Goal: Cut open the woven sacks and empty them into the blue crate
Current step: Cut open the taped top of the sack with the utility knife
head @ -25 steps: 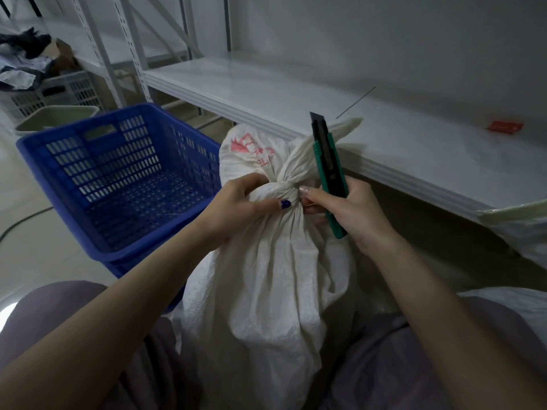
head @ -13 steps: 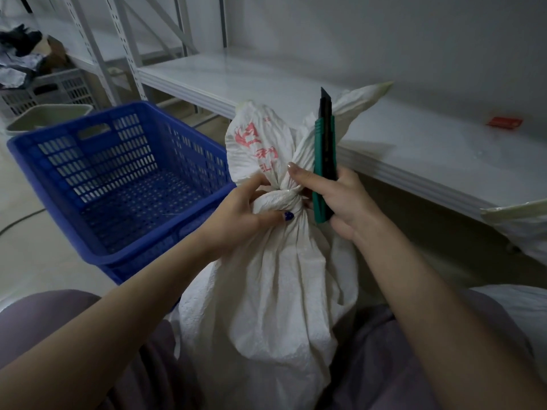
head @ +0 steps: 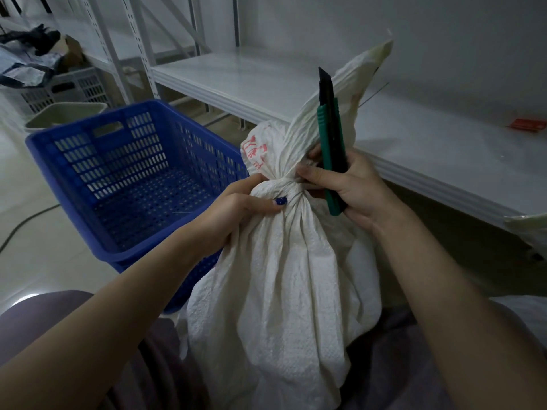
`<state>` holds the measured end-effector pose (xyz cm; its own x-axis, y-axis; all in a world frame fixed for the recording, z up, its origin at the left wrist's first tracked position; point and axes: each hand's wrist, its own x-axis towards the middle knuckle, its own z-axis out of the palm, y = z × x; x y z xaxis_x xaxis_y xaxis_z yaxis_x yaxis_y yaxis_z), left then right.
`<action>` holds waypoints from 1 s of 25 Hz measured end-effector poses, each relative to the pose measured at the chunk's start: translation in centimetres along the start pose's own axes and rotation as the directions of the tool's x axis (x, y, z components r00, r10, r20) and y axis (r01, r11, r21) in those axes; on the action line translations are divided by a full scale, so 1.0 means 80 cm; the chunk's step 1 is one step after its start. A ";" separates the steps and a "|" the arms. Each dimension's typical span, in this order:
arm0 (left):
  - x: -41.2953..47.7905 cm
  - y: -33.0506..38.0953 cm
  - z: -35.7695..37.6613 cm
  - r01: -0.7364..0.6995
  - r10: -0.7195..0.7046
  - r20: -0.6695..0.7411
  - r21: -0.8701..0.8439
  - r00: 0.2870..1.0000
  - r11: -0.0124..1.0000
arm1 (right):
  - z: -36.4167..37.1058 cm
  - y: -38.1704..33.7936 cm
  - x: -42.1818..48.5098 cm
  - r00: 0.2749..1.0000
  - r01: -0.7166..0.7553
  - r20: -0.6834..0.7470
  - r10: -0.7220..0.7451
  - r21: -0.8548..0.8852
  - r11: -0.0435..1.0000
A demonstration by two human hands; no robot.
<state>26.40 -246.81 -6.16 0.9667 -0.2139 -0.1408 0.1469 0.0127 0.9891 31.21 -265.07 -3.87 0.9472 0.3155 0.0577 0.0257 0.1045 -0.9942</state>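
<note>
One sack (head: 281, 291), one blue crate (head: 88, 122), one knife (head: 331, 137) — two hands: left hand (head: 236, 208), right hand (head: 358, 187).

The left forearm (head: 118, 306) reaches in from 8 o'clock, the right forearm (head: 429, 276) from 4 o'clock. The left hand (head: 239, 208) grips the sack (head: 284, 291) just under its knot, thumb lying across toward 3 o'clock. The right hand (head: 359, 187), at 3 o'clock of the knot, holds the knife (head: 331, 143) upright, tip toward 12 o'clock, with its thumb tip touching the knot.
</note>
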 end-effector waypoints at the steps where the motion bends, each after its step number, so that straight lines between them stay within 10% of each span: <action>1: 0.000 0.000 0.001 -0.007 0.007 -0.001 0.021 1.000 1.000 | 0.002 0.003 0.000 0.999 0.014 -0.045 -0.016 -0.038 0.999; 18: 0.022 0.003 0.020 -0.282 0.388 -0.082 0.550 0.918 0.786 | 0.020 0.008 0.011 0.968 0.003 -0.226 0.112 0.455 0.891; 22: 0.032 0.000 0.017 -0.398 0.789 -0.059 0.839 0.612 0.371 | 0.014 0.012 0.004 0.926 -0.049 -0.330 0.183 0.377 0.925; 25: 0.044 -0.009 0.021 -0.493 0.775 0.185 0.851 0.605 0.182 | 0.004 0.018 0.002 0.904 -0.103 -0.401 0.150 0.138 0.985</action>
<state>29.36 -249.24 -7.28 0.6594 -0.3000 0.6893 -0.6286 -0.7230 0.2867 31.27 -264.59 -5.24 0.9880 -0.0775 -0.1339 -0.1160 0.2009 -0.9727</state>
